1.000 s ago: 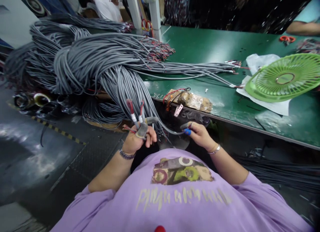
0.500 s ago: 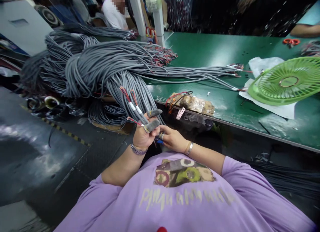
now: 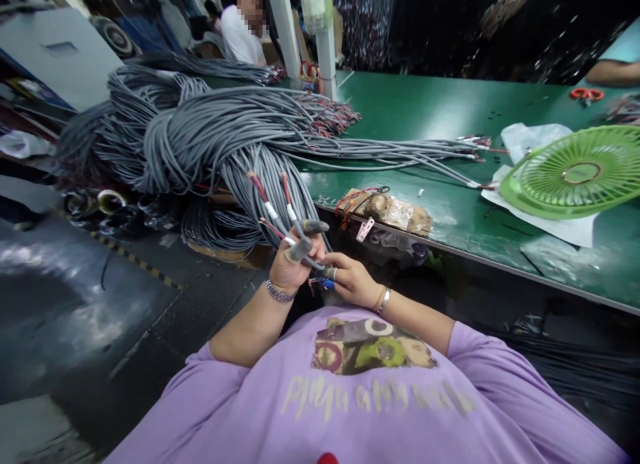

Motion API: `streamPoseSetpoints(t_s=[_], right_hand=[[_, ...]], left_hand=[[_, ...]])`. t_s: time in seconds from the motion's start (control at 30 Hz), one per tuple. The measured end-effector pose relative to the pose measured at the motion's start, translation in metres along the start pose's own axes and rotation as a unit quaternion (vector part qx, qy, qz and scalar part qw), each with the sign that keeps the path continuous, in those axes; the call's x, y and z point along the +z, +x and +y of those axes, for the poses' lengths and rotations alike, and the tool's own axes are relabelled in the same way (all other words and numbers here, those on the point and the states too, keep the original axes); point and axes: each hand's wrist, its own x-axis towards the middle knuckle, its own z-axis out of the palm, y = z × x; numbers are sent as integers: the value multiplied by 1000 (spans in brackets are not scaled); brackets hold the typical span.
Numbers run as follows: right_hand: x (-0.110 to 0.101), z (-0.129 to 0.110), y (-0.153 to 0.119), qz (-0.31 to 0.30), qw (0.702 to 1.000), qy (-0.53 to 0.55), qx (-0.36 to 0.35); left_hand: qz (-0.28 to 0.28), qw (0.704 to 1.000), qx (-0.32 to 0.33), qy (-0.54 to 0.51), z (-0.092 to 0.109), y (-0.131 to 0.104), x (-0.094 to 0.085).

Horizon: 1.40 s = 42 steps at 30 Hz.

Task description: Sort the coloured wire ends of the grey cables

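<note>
three grey cable ends (image 3: 279,224) with white sleeves (image 3: 291,211) rise from the left hand (image 3: 293,267), whose fingers curl closed about them. their long axis slants from the stripped wires (image 3: 257,186) at upper left down toward the right hand (image 3: 355,282); the left hand is nearer the sleeves. the right hand lies just beside it, fingers narrowed near a cable's lower stretch; whether it grips cannot be told. beyond, a bundle of grey cables (image 3: 240,163) drapes over the edge of the table (image 3: 400,111). finger covers (image 3: 300,249) hide some fingertips; the coloured strands (image 3: 314,282) by the right hand are hard to make out; the green fan (image 3: 580,174) is cut off at right.
</note>
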Motion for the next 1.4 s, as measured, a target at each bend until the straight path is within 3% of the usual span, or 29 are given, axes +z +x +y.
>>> streamPoseSetpoints(t_s=[0.13, 0.2, 0.33, 0.47, 0.6, 0.73, 0.8, 0.97, 1.1, 1.23, 1.4], right_hand=[[0, -3, 5, -5, 1000, 6, 17], [-2, -4, 7, -5, 1000, 6, 19], [-10, -9, 7, -11, 1000, 11, 15], [-27, -17, -4, -12, 998, -8, 58], [-45, -29, -17, -7, 995, 19, 98], [-49, -38, -17, 51, 983, 73, 162], [-46, -39, -13, 87, 956, 156, 233], [-37, -33, -10, 158, 830, 379, 378], [-41, -30, -15, 226, 779, 415, 411], [-45, -32, -13, 177, 786, 425, 412], [-38, -30, -1, 133, 824, 390, 389]], left_hand=[[-35, 996, -31, 78, -13, -6, -3], [-22, 994, -44, 95, -17, -6, -4], [38, 998, -46, 37, -15, -2, -8], [21, 999, -42, 9, -12, -14, -23], [21, 986, -69, 149, -19, -36, -27], [-19, 961, -59, 271, -27, -42, -6], [-58, 950, -55, 301, -29, -38, 2], [-122, 930, -69, 340, -28, -32, 0], [-99, 925, -78, 359, -29, -34, -6], [-64, 926, -111, 355, -31, -35, -6], [-53, 935, -175, 305, -33, -31, -4]])
